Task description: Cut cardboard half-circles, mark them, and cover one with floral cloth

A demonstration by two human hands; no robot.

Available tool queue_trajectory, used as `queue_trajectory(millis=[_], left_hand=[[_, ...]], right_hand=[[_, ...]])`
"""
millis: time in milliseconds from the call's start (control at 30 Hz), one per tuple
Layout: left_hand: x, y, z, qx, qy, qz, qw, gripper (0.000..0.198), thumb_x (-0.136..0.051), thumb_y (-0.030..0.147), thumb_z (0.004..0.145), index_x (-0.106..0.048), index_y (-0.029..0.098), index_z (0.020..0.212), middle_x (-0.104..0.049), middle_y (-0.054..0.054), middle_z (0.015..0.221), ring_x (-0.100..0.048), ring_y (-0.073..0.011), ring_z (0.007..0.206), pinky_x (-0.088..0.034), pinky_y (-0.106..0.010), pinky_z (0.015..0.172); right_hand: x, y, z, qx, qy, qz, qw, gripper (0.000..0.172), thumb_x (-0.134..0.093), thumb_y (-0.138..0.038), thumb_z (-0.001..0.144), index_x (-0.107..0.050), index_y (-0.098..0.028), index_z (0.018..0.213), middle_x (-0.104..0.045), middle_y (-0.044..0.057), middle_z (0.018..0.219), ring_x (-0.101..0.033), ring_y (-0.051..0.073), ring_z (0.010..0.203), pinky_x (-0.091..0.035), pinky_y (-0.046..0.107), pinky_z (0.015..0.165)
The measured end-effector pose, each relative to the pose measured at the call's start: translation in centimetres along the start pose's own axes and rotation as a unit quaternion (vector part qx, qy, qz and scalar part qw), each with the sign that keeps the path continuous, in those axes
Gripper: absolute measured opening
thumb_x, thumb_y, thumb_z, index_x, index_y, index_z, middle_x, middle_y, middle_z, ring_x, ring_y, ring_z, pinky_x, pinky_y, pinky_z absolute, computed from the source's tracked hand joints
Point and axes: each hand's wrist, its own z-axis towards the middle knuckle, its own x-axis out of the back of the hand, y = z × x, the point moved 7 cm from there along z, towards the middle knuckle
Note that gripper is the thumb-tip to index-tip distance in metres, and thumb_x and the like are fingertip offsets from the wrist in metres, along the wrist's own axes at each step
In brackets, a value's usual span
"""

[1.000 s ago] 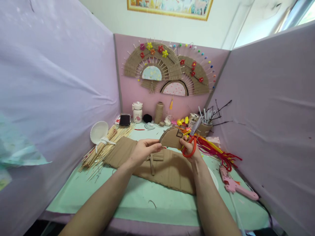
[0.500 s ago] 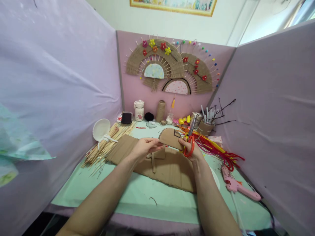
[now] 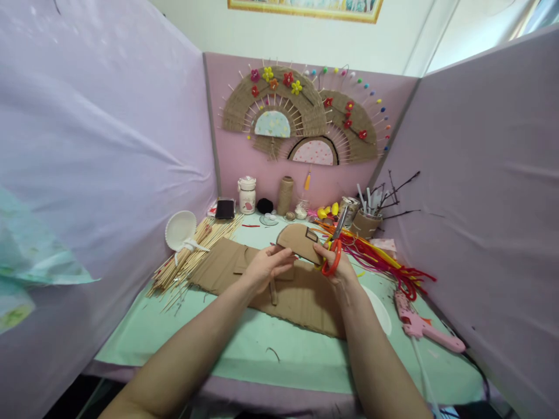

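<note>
A half-round cardboard piece with a dark marked rectangle near its right side is held up between my two hands. My left hand pinches its lower left edge. With thumb and fingers my right hand grips its right end, and the same hand also carries red-handled scissors, blades pointing up and away. Below lies a large cardboard sheet with smaller cut cardboard scraps on it, partly hidden by my left hand.
Bamboo sticks and a white scalloped fan shape lie at left. Red and yellow pipe cleaners, a pink glue gun and a white plate are at right. Behind stand a twine spool and a white jar.
My left hand has shifted right along the lower edge of the half-round cardboard, which has moved slightly left. The scissors stay in my right hand.
</note>
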Motion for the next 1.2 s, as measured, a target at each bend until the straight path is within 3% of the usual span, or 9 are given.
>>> queue_trajectory(millis=[167,267,467,700,867,967,1100,1200], left_hand=[[0.0,-1.5,0.1,-0.02,0.11,-0.083,0.99,0.025,-0.075,0.022,0.076,-0.067,0.014,0.099,-0.074,-0.011,0.098,-0.071,-0.0195,0.086,-0.057,-0.034,0.082],[0.9,-1.4,0.4,-0.015,0.144,-0.116,0.983,0.015,-0.068,0.017,0.081,-0.067,0.013,0.096,-0.074,-0.01,0.094,-0.071,-0.0182,0.084,-0.059,-0.029,0.078],[3.6,-0.6,1.3,0.039,0.219,-0.176,0.959,0.008,-0.063,0.015,0.085,-0.063,0.013,0.093,-0.072,-0.006,0.079,-0.071,-0.0155,0.078,-0.06,-0.022,0.07],[4.0,-0.4,1.5,0.036,0.213,-0.178,0.96,0.011,-0.061,0.015,0.086,-0.064,0.014,0.096,-0.072,-0.006,0.081,-0.072,-0.0173,0.086,-0.061,-0.021,0.07],[3.9,-0.2,1.4,0.012,0.214,-0.163,0.963,0.008,-0.062,0.014,0.085,-0.063,0.014,0.093,-0.072,-0.006,0.08,-0.071,-0.0157,0.081,-0.06,-0.023,0.072],[3.5,0.4,1.0,-0.038,0.201,-0.138,0.969,0.016,-0.069,0.018,0.08,-0.063,0.015,0.095,-0.073,-0.005,0.085,-0.071,-0.0159,0.083,-0.059,-0.027,0.078],[2.3,0.9,0.4,-0.107,0.164,-0.085,0.977,0.024,-0.073,0.024,0.077,-0.063,0.013,0.097,-0.074,-0.008,0.091,-0.071,-0.0191,0.088,-0.057,-0.033,0.085],[1.4,0.7,0.1,-0.119,0.135,-0.093,0.979,0.031,-0.076,0.025,0.073,-0.064,0.015,0.1,-0.074,-0.007,0.097,-0.07,-0.0199,0.091,-0.054,-0.035,0.089]], right_hand=[[-1.8,1.1,-1.3,-0.012,-0.003,-0.005,1.0,0.053,-0.091,-0.037,0.044,-0.045,-0.021,0.064,-0.05,-0.008,0.052,-0.048,0.009,0.046,-0.039,0.022,0.042],[-2.5,0.9,-1.9,-0.019,-0.013,-0.007,1.0,0.051,-0.091,-0.041,0.047,-0.046,-0.021,0.063,-0.05,-0.008,0.052,-0.049,0.009,0.047,-0.041,0.022,0.043],[-3.3,0.3,-2.0,-0.037,-0.078,0.044,0.995,0.045,-0.082,-0.055,0.06,-0.058,-0.021,0.078,-0.071,0.006,0.082,-0.07,0.021,0.075,-0.057,0.03,0.061],[-3.0,0.8,-1.6,-0.05,-0.079,0.049,0.994,0.042,-0.082,-0.052,0.063,-0.061,-0.02,0.081,-0.074,0.01,0.09,-0.072,0.024,0.084,-0.06,0.032,0.066],[-3.4,0.5,-2.2,-0.064,-0.093,0.057,0.992,0.046,-0.086,-0.05,0.057,-0.054,-0.021,0.074,-0.072,0.005,0.08,-0.071,0.02,0.075,-0.057,0.028,0.063],[-3.6,0.4,-2.5,-0.066,-0.091,0.062,0.992,0.049,-0.089,-0.045,0.053,-0.05,-0.022,0.073,-0.066,-0.001,0.07,-0.067,0.016,0.067,-0.055,0.028,0.062],[-3.7,0.3,-2.5,-0.029,-0.068,0.041,0.996,0.053,-0.091,-0.037,0.047,-0.045,-0.022,0.069,-0.056,-0.006,0.06,-0.056,0.012,0.056,-0.048,0.026,0.057],[-3.8,-0.6,-2.6,0.034,-0.05,0.009,0.998,0.053,-0.089,-0.04,0.049,-0.043,-0.022,0.069,-0.058,-0.005,0.061,-0.05,0.011,0.055,-0.041,0.025,0.054]])
